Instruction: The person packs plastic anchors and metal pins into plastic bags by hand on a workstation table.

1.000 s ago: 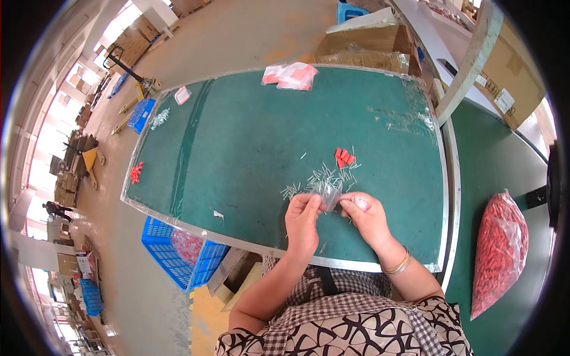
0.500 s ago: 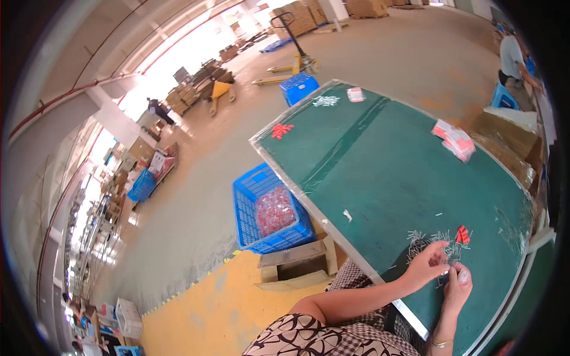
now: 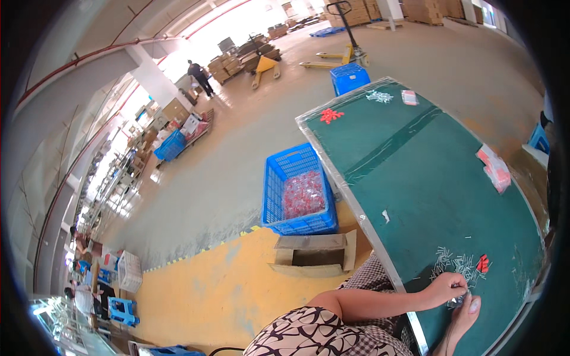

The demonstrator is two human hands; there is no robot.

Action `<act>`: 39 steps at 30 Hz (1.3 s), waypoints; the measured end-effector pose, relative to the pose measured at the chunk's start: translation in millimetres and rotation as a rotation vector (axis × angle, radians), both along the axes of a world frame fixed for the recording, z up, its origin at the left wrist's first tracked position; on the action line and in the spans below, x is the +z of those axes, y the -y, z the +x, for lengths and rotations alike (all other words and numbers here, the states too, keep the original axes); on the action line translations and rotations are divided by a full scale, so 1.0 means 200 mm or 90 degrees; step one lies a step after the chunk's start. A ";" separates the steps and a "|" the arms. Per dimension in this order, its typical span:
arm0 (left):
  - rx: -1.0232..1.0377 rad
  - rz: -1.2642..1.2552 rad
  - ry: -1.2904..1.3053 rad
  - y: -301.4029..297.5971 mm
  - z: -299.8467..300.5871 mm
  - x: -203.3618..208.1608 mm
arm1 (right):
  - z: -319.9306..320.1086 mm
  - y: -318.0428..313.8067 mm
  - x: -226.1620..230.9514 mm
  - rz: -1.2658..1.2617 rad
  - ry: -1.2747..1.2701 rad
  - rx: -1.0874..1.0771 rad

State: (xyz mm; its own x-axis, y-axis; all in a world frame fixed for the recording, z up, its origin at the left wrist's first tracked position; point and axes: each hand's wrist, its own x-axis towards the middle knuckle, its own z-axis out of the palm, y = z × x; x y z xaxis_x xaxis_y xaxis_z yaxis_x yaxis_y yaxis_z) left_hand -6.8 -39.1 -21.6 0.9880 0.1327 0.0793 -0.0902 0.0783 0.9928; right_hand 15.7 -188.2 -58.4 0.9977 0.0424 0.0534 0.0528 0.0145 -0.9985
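Observation:
At the near end of the green-topped table, my left hand and my right hand are close together with their fingers pinched. Between them is a small shiny clear plastic bag, its contents too small to make out. Just beyond my fingers lies a loose pile of thin silvery screws or pins. Touching the pile's right side is a little heap of red plastic pieces.
A blue crate of clear bags with red contents stands left of the table, behind an open cardboard box. Farther along the tabletop are red pieces, a pale pile and pink-and-white packets. A pallet jack stands beyond.
The view has swung left, so the table sits farther right in it. My hands stay together and have drawn back slightly from the silvery pile, baring more of it.

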 end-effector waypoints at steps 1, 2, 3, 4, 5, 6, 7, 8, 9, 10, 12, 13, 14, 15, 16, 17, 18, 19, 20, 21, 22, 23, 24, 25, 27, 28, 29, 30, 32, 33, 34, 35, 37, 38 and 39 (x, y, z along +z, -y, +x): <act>-0.026 -0.050 -0.040 0.01 -0.01 0.03 | 0.00 -0.02 0.00 0.026 0.026 -0.009; -0.052 -0.100 -0.080 0.00 -0.01 0.04 | 0.01 -0.01 -0.01 0.026 0.026 -0.002; -0.056 -0.073 -0.062 0.01 -0.01 0.02 | 0.01 0.00 -0.01 0.015 0.007 0.005; -0.048 -0.073 -0.062 0.01 -0.01 0.01 | 0.01 0.00 0.00 0.003 -0.012 0.011; -0.041 -0.058 -0.050 0.01 -0.01 0.00 | 0.01 0.00 0.01 0.004 -0.013 0.019; -0.038 -0.044 -0.037 0.00 0.00 -0.01 | -0.01 -0.03 0.07 0.004 -0.090 0.004; -0.034 -0.044 -0.038 0.00 0.00 -0.01 | -0.02 -0.05 0.11 0.004 -0.168 -0.011; -0.016 -0.010 -0.024 -0.01 0.01 -0.01 | -0.01 -0.04 0.10 0.003 -0.169 -0.007; -0.005 0.025 -0.009 -0.02 0.02 -0.01 | 0.00 -0.01 0.07 0.039 -0.186 0.003; 0.001 0.026 -0.011 -0.03 0.02 0.00 | 0.01 0.01 0.04 0.075 -0.205 0.021; -0.002 0.038 -0.031 -0.06 0.03 0.01 | 0.05 0.07 -0.01 0.090 -0.208 0.082; 0.002 0.038 -0.032 -0.06 0.03 0.01 | 0.07 0.09 -0.03 0.106 -0.210 0.137; -0.008 0.033 -0.012 -0.06 0.03 0.02 | 0.07 0.09 -0.05 0.106 -0.211 0.142; -0.018 0.028 0.009 -0.07 0.03 0.02 | 0.07 0.08 -0.06 0.078 -0.187 0.118; -0.013 0.029 0.008 -0.06 0.03 0.01 | 0.07 0.08 -0.07 0.050 -0.162 0.094; -0.034 -0.015 0.001 -0.05 0.03 -0.01 | 0.08 0.08 -0.09 0.050 -0.164 0.100; -0.058 -0.060 -0.005 -0.05 0.03 0.02 | 0.08 0.09 -0.12 0.023 -0.129 0.090; -0.123 -0.123 -0.146 -0.09 0.02 0.08 | 0.09 0.09 -0.14 -0.003 -0.094 0.080; -0.120 -0.123 -0.146 -0.09 0.02 0.08 | 0.10 0.10 -0.17 -0.003 -0.095 0.082; -0.124 -0.122 -0.141 -0.09 0.03 0.07 | 0.11 0.10 -0.19 0.031 -0.069 0.091; -0.128 -0.120 -0.135 -0.09 0.03 0.07 | 0.11 0.10 -0.20 0.065 -0.043 0.099; -0.127 -0.120 -0.136 -0.08 0.04 0.04 | 0.11 0.12 -0.19 0.065 -0.044 0.101; -0.085 -0.083 -0.089 -0.07 0.05 0.00 | 0.11 0.14 -0.13 0.115 -0.151 0.161; -0.047 -0.046 -0.042 -0.05 0.07 -0.02 | 0.09 0.15 -0.06 0.164 -0.257 0.217; -0.021 0.014 0.008 -0.05 0.08 -0.03 | 0.00 0.04 0.19 0.166 -0.279 0.190; 0.004 0.074 0.059 -0.05 0.08 -0.03 | -0.02 0.00 0.27 0.166 -0.299 0.162; 0.007 0.075 0.059 -0.05 0.08 -0.04 | -0.02 0.00 0.28 0.166 -0.299 0.165; 0.017 0.085 0.081 -0.04 0.08 -0.04 | -0.02 0.00 0.29 0.156 -0.299 0.183; 0.031 0.097 0.103 -0.04 0.08 -0.04 | -0.03 -0.01 0.30 0.146 -0.298 0.204; 0.024 0.107 0.102 -0.04 0.08 -0.02 | -0.03 -0.01 0.32 0.110 -0.282 0.181; 0.017 0.116 0.102 -0.04 0.07 -0.01 | -0.04 -0.02 0.33 0.075 -0.266 0.158; 0.020 0.118 0.102 -0.04 0.07 -0.01 | -0.04 -0.02 0.32 0.075 -0.266 0.161; 0.012 0.122 0.100 -0.03 0.08 -0.01 | -0.04 -0.01 0.29 0.050 -0.196 0.107; 0.013 0.124 0.100 -0.03 0.08 0.00 | -0.04 -0.01 0.28 0.051 -0.196 0.109; 0.018 0.132 0.099 -0.03 0.07 0.01 | -0.04 -0.02 0.28 -0.001 -0.161 0.084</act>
